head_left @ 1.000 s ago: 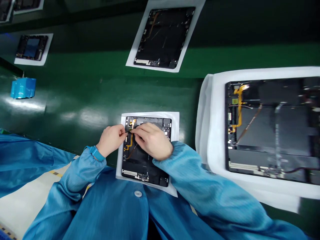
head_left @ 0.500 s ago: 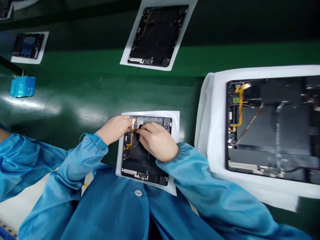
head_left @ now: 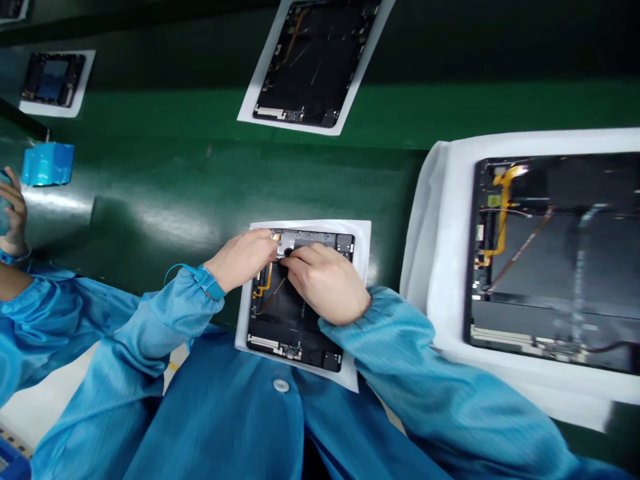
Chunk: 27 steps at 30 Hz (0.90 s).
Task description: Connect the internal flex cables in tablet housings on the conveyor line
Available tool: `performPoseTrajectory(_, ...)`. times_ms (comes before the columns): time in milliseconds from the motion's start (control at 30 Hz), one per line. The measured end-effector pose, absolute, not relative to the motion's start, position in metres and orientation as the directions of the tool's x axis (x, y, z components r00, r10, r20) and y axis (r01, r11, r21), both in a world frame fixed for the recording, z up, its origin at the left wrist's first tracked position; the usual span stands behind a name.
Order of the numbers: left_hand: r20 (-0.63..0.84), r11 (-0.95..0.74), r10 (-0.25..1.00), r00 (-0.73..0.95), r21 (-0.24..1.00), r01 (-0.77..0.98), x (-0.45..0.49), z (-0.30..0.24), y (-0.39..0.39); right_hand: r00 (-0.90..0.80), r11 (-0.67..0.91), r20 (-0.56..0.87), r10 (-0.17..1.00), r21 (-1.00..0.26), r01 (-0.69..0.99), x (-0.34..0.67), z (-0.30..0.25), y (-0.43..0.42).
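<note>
An opened tablet housing (head_left: 320, 333) lies on a white sheet (head_left: 363, 247) in front of me. At its upper left part my left hand (head_left: 245, 255) is closed, fingertips pressed together near the top edge. Close beside it my right hand (head_left: 327, 280) is closed too, thumb and index finger pinched low over the housing. What the fingertips hold, if anything, is too small and hidden to make out. A yellow flex cable (head_left: 263, 283) runs down the housing's left side, partly covered by my left hand. A thin brown cable (head_left: 273, 297) slants below my right fingers.
To the right, a larger-looking opened tablet (head_left: 550, 267) rests on white sheets (head_left: 445, 280). Another opened tablet (head_left: 315, 67) lies ahead, and a further device (head_left: 53, 80) sits at far left. A blue block (head_left: 49, 165) stands left. A co-worker's hand (head_left: 13, 210) shows at the left edge.
The view has shifted slightly, so the nearby things sit a little further right. A co-worker's hand has come into view at the left. My hands remain close together over the housing's upper part.
</note>
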<state>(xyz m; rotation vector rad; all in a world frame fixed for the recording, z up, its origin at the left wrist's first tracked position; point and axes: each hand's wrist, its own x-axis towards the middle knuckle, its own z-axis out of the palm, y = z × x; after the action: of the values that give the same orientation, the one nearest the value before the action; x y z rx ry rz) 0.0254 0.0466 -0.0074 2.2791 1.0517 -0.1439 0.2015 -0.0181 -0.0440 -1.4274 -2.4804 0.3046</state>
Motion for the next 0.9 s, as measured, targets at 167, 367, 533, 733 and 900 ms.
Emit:
performPoseTrajectory(167, -0.386, -0.246, 0.86, 0.335, 0.264, 0.933, 0.001, 0.009, 0.002, -0.498, 0.503, 0.102, 0.861, -0.307, 0.808, 0.205, -0.041, -0.025)
performPoseTrajectory(367, -0.565, -0.178, 0.807, 0.173, 0.048, 0.983, 0.01, -0.002, -0.064, -0.49, 0.491, 0.113, 0.864, -0.408, 0.77, 0.212, -0.038, -0.027)
performPoseTrajectory(533, -0.507, -0.214, 0.829, 0.237, 0.104, 0.971, 0.021, -0.018, -0.078, -0.321, 0.418, 0.269, 0.908, -0.566, 0.71, 0.229, -0.012, 0.013)
performPoseTrajectory(733, -0.471, -0.177, 0.858, 0.206, 0.104, 0.979, 0.02, -0.024, -0.081, 0.006, 0.027, 0.049, 0.999, -0.648, 0.761, 0.233, -0.015, 0.125)
performPoseTrajectory(900, -0.416, -0.107, 0.898, 0.14, 0.103, 0.989, 0.002, -0.022, -0.071, 0.161, -0.175, -0.072, 0.984, -0.523, 0.834, 0.209, -0.037, 0.2)
